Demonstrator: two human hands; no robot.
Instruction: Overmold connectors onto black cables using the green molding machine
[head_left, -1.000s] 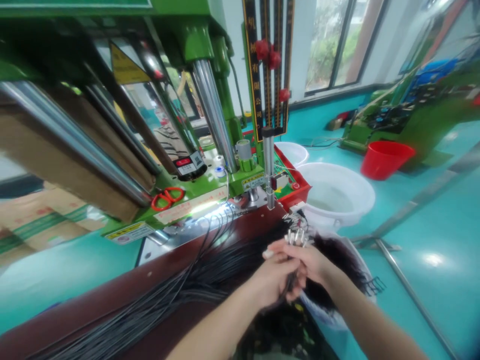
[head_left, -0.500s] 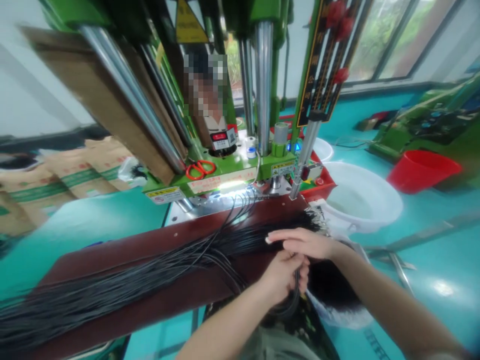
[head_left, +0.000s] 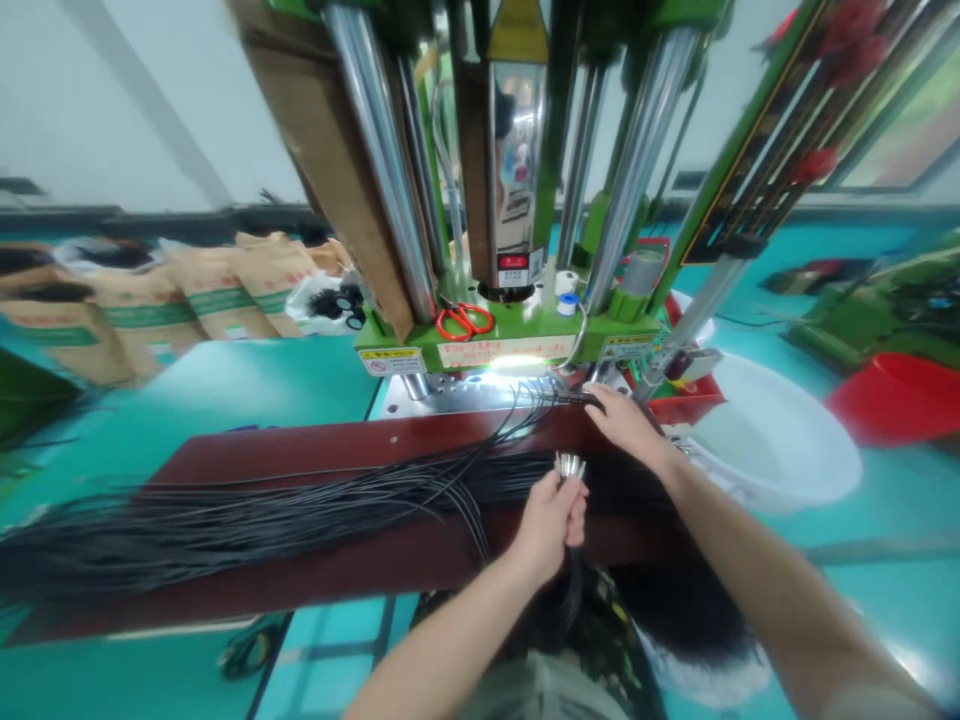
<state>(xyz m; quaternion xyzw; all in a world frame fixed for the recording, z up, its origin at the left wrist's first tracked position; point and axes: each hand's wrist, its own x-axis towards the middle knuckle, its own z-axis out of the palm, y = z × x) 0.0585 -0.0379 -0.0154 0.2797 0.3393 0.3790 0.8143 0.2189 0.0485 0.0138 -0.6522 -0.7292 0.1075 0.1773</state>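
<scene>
My left hand (head_left: 553, 515) is closed around a bundle of black cables (head_left: 574, 575). Silvery ends (head_left: 570, 466) stick up above its fist, and the cables hang down toward my lap. Farther forward, my right hand (head_left: 619, 412) grips a dark-handled tool (head_left: 581, 397) at the front of the green press (head_left: 480, 350); the tool's exact kind is unclear. Several thin black cables (head_left: 525, 410) run out of the lit metal mould area (head_left: 517, 378) beside the tool. A long spread of black cables (head_left: 300, 520) lies across the dark red board (head_left: 262, 450).
Orange-handled scissors (head_left: 465, 321) and a small white-and-blue spool (head_left: 568, 303) rest on the press. To the right stand a red tray (head_left: 686, 408), a large white tub (head_left: 780, 440) and a red bucket (head_left: 900, 400). Paper sacks (head_left: 150, 310) line the left.
My right hand has left the spot above my left hand and reached forward to the tool at the press. The silvery cable ends now show above my left fist. The view has shifted.
</scene>
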